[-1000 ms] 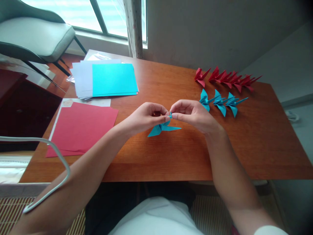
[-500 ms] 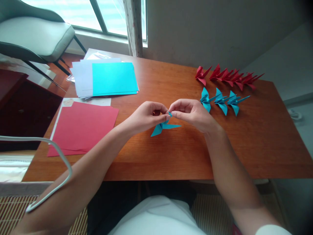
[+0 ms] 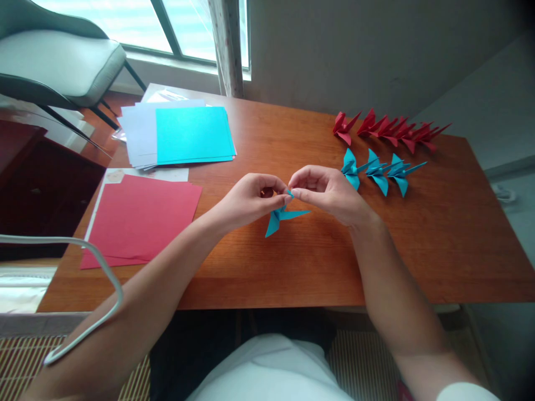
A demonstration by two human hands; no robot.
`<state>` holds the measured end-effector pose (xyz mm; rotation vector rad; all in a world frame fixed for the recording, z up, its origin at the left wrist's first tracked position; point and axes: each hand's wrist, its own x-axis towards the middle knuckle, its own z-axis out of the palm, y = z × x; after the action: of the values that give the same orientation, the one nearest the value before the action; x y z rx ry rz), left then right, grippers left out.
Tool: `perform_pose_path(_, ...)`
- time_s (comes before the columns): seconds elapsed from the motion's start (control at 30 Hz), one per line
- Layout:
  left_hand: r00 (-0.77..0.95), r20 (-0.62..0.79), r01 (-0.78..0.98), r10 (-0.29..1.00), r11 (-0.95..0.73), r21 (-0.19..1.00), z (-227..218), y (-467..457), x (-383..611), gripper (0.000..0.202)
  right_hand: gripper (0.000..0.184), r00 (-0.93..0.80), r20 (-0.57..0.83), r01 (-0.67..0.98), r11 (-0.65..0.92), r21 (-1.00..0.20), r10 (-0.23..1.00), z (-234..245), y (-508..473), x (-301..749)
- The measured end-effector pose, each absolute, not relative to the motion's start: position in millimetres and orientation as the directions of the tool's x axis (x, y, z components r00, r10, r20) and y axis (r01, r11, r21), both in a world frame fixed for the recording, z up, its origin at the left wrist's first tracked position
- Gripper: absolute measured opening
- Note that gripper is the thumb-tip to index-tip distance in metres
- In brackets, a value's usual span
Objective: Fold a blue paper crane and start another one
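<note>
A blue origami crane point(image 3: 275, 221) is held between my two hands, over the middle of the table. My left hand point(image 3: 261, 196) pinches its upper part between thumb and fingers. My right hand point(image 3: 320, 192) pinches the small blue tip that shows where the fingertips of both hands meet. One wing points down toward me and a long point sticks out to the right. My fingers hide the rest of the crane.
Several red paper cranes point(image 3: 387, 129) stand in a row at the back right, with blue cranes point(image 3: 376, 168) in front. To the left lie red sheets point(image 3: 144, 220) and blue sheets point(image 3: 194, 133) on white paper. A white cable point(image 3: 104, 267) crosses my left forearm.
The crane has tilted slightly between my fingers, its lower wing swinging a little to the right and down. Both hands keep their pinch in nearly the same place.
</note>
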<state>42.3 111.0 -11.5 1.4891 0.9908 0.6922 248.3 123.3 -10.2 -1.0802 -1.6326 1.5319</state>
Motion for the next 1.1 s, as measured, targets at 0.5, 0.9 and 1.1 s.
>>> perform_pose_path(0.5, 0.416, -0.134, 0.144, 0.899, 0.080, 0.986, -7.6, 109.4, 43.1, 0.030, 0.026, -0.422, 0.007, 0.178, 0.090, -0.980, 0.907, -6.7, 120.5, 243.9)
perform_pose_path(0.9, 0.380, -0.119, 0.081, 0.917, 0.095, 0.992, -8.0, 108.4, 43.2, 0.035, 0.020, -0.439, 0.044, 0.153, 0.123, -0.981, 0.898, -7.7, 120.5, 245.4)
perform_pose_path(1.1, 0.428, -0.110, 0.097, 0.897, 0.076, 0.992, -7.1, 110.2, 40.5, 0.032, 0.015, -0.419, 0.043, 0.162, 0.122, -0.979, 0.907, -7.2, 121.3, 246.9)
